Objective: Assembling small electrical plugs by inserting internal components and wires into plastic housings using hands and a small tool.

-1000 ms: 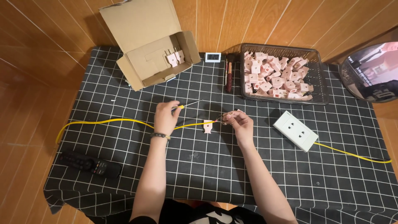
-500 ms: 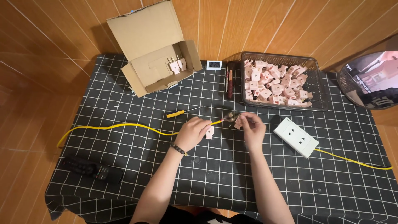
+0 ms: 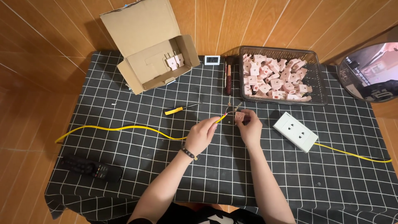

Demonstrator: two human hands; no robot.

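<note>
Pink plug body (image 3: 239, 117), centre of frame: being wired to a yellow cable (image 3: 137, 129).

Step in hand, by judgement: fitting the bared cable end into the plug. Right hand (image 3: 250, 128) closed around the plug, fingers curled, holding it just above the black checked cloth (image 3: 124, 199). Left hand (image 3: 202, 135) pinched shut on the cable close to its end, whose bare strands fan out touching the plug. Cable trails to the left edge of the cloth. The next move seems to call for seating the strands in the terminals, then a tool: yellow-handled screwdriver (image 3: 179, 110) lies just upper left. Right: white socket block (image 3: 296, 132). Upper right: basket (image 3: 317, 79) of pink plugs. Upper left: open cardboard box (image 3: 145, 45). Lower left: black remote (image 3: 92, 169).
</note>
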